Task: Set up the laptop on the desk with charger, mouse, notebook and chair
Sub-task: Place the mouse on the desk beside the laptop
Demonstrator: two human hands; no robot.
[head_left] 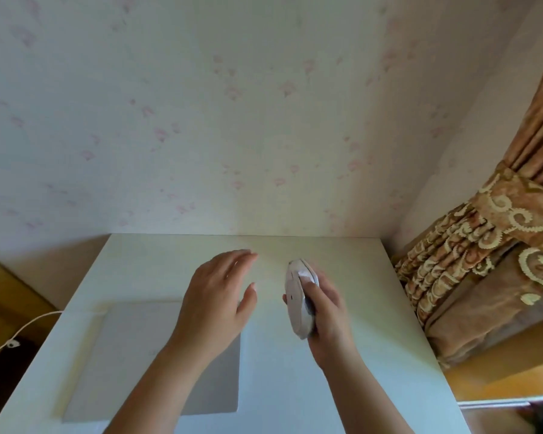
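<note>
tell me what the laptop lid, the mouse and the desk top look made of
Laptop lid: probably brushed or anodised metal, going by its flat matte silver-grey sheen. Mouse, held in the right hand: likely smooth white plastic, with a moulded curved shell and a seam line. Desk top: seems white laminate or painted board, being even, grainless and faintly glossy.

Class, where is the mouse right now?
In the head view, the mouse is held in the right hand, above the desk, right of the closed laptop.
</note>
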